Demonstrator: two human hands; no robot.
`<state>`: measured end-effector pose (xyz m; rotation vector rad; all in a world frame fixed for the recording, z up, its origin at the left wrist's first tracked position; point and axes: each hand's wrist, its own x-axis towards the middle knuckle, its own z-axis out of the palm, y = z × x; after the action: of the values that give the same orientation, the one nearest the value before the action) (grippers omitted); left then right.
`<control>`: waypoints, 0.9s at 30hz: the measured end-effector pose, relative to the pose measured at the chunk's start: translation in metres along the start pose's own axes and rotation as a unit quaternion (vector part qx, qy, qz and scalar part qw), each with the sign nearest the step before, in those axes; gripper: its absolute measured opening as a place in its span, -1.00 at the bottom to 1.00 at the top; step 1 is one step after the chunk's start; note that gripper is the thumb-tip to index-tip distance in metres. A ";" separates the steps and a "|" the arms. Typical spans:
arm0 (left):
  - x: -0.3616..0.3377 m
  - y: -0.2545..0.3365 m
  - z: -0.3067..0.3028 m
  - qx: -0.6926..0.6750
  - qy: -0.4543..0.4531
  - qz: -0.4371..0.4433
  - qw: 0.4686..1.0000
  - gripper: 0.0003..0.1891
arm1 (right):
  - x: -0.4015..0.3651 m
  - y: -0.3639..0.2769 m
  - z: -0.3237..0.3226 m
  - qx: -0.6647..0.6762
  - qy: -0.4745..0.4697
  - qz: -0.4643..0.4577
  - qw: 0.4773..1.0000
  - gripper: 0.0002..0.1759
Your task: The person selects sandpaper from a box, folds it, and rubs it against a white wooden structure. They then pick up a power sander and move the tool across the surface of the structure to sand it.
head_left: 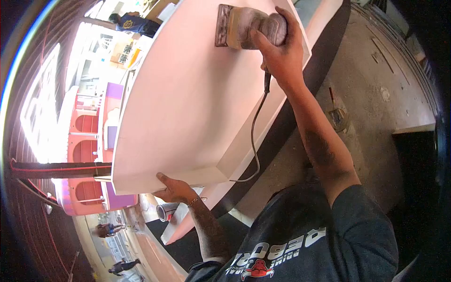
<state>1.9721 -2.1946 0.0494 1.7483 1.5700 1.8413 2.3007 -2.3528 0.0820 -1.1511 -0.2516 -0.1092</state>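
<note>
My right hand (286,54) is wrapped round a dusty power sander (244,28). The sander's flat pad stands against the inner face of a large pale pinkish-white curved panel (178,103), near its far end. From the sander a dark cord (254,136) hangs down and runs behind the panel's near edge. At the panel's near left corner my left hand (176,189) grips the rim, thumb on top and the other fingers hidden underneath. A bracelet circles that wrist. The panel has raised side walls along its right and near edges.
Under the panel runs a long pale-edged dark surface (244,185), with a metal can (165,212) near my left wrist. A pink and purple arched structure (87,150) stands at left. Other people (136,24) are in the background. Concrete floor (371,89) lies at right.
</note>
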 end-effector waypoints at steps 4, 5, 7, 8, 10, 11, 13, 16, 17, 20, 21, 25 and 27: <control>0.002 0.002 0.001 -0.022 -0.003 0.003 1.000 -0.46 | -0.028 0.018 0.019 -0.138 0.027 -0.277 0.951 -0.16; 0.002 0.001 0.000 -0.006 -0.002 0.005 1.000 -0.46 | -0.047 0.012 0.027 -0.132 0.016 -0.273 0.953 -0.15; 0.000 0.003 0.001 -0.014 0.002 -0.005 1.000 -0.47 | -0.081 0.008 0.041 -0.119 -0.022 -0.296 0.947 -0.14; -0.001 0.002 0.001 -0.038 -0.002 -0.004 0.999 -0.48 | -0.099 0.002 0.048 -0.122 -0.043 -0.303 0.944 -0.13; 0.001 0.003 0.001 -0.031 0.002 -0.018 0.999 -0.48 | -0.131 -0.009 0.057 -0.100 -0.098 -0.310 0.940 -0.14; 0.002 0.005 0.000 -0.031 0.007 -0.021 0.999 -0.48 | -0.144 -0.013 0.061 -0.089 -0.132 -0.317 0.935 -0.16; 0.001 0.009 -0.002 -0.044 -0.015 -0.032 0.998 -0.48 | -0.167 -0.017 0.067 -0.092 -0.197 -0.316 0.924 -0.20; 0.004 -0.003 -0.004 -0.017 -0.016 0.004 1.000 -0.49 | -0.194 -0.016 0.076 -0.090 -0.229 -0.380 0.892 -0.36; 0.005 -0.006 -0.005 -0.001 -0.029 0.031 0.999 -0.49 | -0.201 -0.013 0.077 -0.092 -0.230 -0.383 0.890 -0.36; 0.005 -0.013 -0.005 -0.063 -0.048 0.078 0.994 -0.46 | -0.205 -0.008 0.077 -0.103 -0.273 -0.440 0.850 -0.37; 0.005 -0.009 -0.004 -0.069 -0.049 0.076 0.994 -0.46 | -0.198 -0.011 0.073 -0.106 -0.271 -0.443 0.848 -0.37; 0.004 -0.004 -0.002 0.025 0.002 -0.048 0.999 -0.39 | -0.159 -0.014 0.060 -0.116 -0.220 -0.382 0.890 -0.35; 0.004 -0.007 -0.003 0.033 0.004 -0.031 0.999 -0.38 | -0.131 -0.010 0.056 -0.105 -0.151 -0.356 0.916 -0.25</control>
<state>1.9655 -2.1903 0.0477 1.6997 1.6866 1.7902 2.1638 -2.3113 0.0796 -1.2409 -0.9519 -0.6159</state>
